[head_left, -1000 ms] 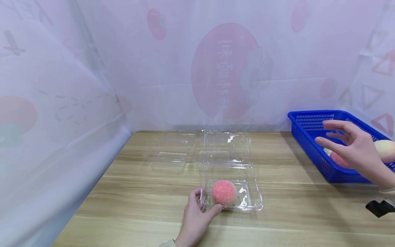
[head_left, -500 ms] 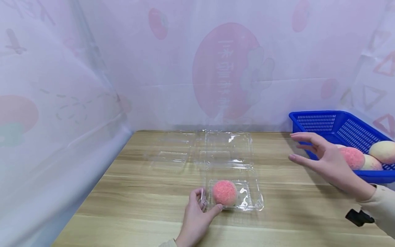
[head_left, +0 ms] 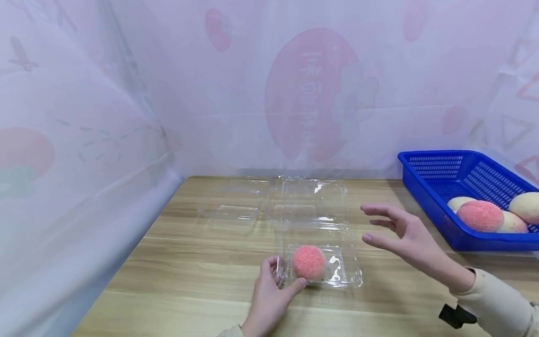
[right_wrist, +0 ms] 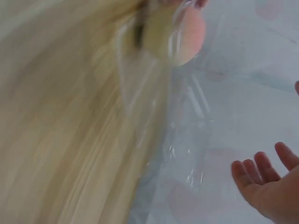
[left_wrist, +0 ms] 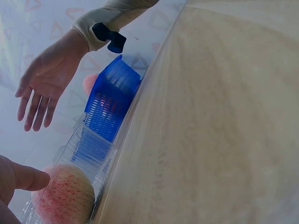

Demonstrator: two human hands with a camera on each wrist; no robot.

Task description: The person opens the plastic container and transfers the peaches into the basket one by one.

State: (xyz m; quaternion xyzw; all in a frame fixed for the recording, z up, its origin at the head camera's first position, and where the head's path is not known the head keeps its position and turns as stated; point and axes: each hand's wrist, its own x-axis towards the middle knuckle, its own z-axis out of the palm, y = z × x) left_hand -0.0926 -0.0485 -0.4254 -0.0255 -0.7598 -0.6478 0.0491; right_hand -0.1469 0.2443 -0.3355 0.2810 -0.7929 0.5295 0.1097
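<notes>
A clear plastic clamshell box lies with its lid raised on the table, and one round pink-and-cream peach sits in the left part of its base. My left hand grips the box's front left corner, fingers along the left wall and thumb over the front rim by the peach. In the left wrist view, the thumb overlaps the peach. To the right of the box, my right hand is in the air, fingers apart from the thumb and nothing between them.
A blue perforated basket stands at the right, holding several more peaches near its front. Behind the box lie other clear plastic boxes. Printed cloth closes off the back and sides.
My right hand has moved left, from over the blue basket to the space beside the clamshell box, with nothing in it. The left hand stays at the box's corner.
</notes>
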